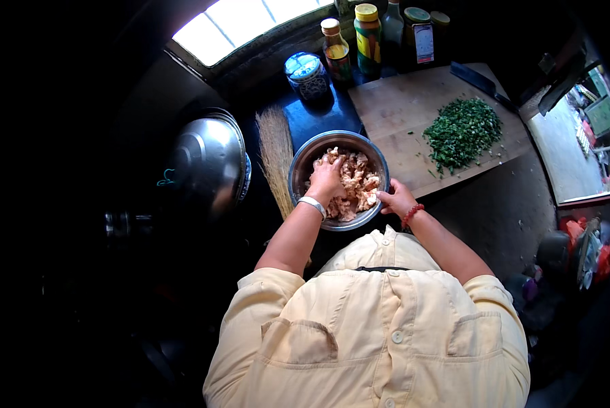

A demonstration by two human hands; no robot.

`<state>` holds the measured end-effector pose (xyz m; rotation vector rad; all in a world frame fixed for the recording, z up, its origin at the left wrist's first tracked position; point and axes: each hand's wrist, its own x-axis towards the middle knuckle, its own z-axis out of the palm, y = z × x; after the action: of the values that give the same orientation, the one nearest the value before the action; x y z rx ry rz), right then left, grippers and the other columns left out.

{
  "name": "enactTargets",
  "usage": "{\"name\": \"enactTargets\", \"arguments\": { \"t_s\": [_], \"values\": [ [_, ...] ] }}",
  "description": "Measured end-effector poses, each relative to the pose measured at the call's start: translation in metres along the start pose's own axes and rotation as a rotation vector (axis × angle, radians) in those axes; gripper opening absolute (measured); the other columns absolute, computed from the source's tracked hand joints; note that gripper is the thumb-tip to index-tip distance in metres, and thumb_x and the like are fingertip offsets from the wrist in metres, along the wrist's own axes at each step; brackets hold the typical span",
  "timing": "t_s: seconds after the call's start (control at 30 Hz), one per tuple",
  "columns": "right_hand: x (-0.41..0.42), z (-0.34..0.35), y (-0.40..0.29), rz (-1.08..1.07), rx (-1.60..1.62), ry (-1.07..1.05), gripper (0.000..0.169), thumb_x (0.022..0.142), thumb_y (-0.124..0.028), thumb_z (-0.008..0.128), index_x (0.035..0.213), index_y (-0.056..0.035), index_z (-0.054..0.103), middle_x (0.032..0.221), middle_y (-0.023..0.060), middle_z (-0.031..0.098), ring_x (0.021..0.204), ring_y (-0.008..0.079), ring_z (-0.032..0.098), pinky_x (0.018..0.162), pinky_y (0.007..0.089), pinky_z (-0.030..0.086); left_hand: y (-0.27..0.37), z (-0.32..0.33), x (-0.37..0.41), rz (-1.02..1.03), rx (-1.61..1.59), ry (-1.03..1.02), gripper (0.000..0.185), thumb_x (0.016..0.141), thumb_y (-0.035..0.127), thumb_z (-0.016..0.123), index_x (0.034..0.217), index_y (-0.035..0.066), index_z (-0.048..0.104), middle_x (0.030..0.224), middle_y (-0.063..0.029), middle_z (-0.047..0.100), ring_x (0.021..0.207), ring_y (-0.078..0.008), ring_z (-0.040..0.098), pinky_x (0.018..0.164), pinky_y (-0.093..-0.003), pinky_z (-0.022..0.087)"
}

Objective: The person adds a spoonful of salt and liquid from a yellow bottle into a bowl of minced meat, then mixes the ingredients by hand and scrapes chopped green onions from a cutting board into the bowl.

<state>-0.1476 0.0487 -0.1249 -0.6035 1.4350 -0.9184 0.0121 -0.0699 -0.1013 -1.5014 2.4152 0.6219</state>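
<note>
A round stainless steel bowl [339, 226] stands before me and holds a lumpy mass of pale pink minced meat [357, 176]. My left hand [327, 177], with a silver bangle at the wrist, is inside the bowl, its fingertips pressed into the meat; whether they close on any of it is hidden. My right hand [398, 199], with a red bead bracelet, grips the bowl's right rim with the thumb at the edge. To the right, a heap of chopped green onions [463, 133] lies on a wooden cutting board [391, 117].
A cleaver [473, 80] lies along the board's far right edge. Behind are a blue-and-white lidded jar [307, 76], a sauce bottle [336, 51] and a yellow-capped jar [367, 41]. A straw whisk broom [276, 153] lies left of the bowl, near a domed metal lid [210, 158].
</note>
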Motion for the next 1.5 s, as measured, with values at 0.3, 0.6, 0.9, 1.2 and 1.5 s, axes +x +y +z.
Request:
{"name": "enactTargets", "arguments": {
  "t_s": [0.3,0.6,0.9,1.2,1.5],
  "values": [
    [0.004,0.001,0.002,0.031,0.024,0.005,0.03,0.075,-0.014,0.059,0.101,-0.0067,0.046,0.079,0.0013,0.054,0.063,0.0088,0.053,0.046,0.0205,0.047,-0.002,0.016,0.007,0.011,-0.194,0.079,0.042,0.059,-0.001,0.057,0.099,0.012,0.06,0.097,-0.0149,0.057,0.091,-0.0283,0.054,0.078,-0.0334,0.043],
    [0.005,0.002,0.004,0.018,0.029,0.016,0.032,0.075,-0.015,0.058,0.102,-0.0039,0.046,0.084,0.0045,0.056,0.064,0.0107,0.055,0.045,0.021,0.047,0.01,-0.011,-0.058,0.193,0.15,-0.149,0.08,0.051,0.018,0.065,0.125,0.022,0.033,0.12,-0.0227,0.036,0.111,-0.0371,0.037,0.085,-0.043,0.036],
    [0.0,0.007,0.004,0.047,0.075,0.031,0.025,0.078,-0.014,0.056,0.099,-0.0072,0.045,0.082,0.0022,0.055,0.063,0.0093,0.054,0.044,0.0208,0.047,-0.005,0.048,-0.019,0.173,0.184,0.14,0.04,0.062,0.011,0.058,0.102,0.016,0.053,0.108,-0.0169,0.048,0.098,-0.0369,0.045,0.078,-0.0384,0.042],
    [-0.001,0.005,0.003,0.068,0.103,0.021,0.027,0.077,-0.018,0.057,0.099,-0.006,0.046,0.084,0.0038,0.056,0.063,0.0098,0.054,0.044,0.0213,0.047,-0.004,0.018,-0.018,-0.012,-0.799,-0.018,0.055,0.059,-0.001,0.061,0.112,0.004,0.048,0.084,-0.0115,0.06,0.076,-0.0167,0.058,0.063,-0.0258,0.046],
    [-0.001,0.005,0.006,0.061,0.143,0.0,0.022,0.078,-0.015,0.054,0.097,-0.0084,0.045,0.08,0.0019,0.054,0.062,0.009,0.053,0.044,0.0216,0.048,0.035,0.022,-0.047,0.457,0.047,0.073,0.045,0.059,0.013,0.058,0.103,0.019,0.052,0.101,-0.0181,0.051,0.098,-0.0391,0.044,0.081,-0.0474,0.034]
  ]
}}
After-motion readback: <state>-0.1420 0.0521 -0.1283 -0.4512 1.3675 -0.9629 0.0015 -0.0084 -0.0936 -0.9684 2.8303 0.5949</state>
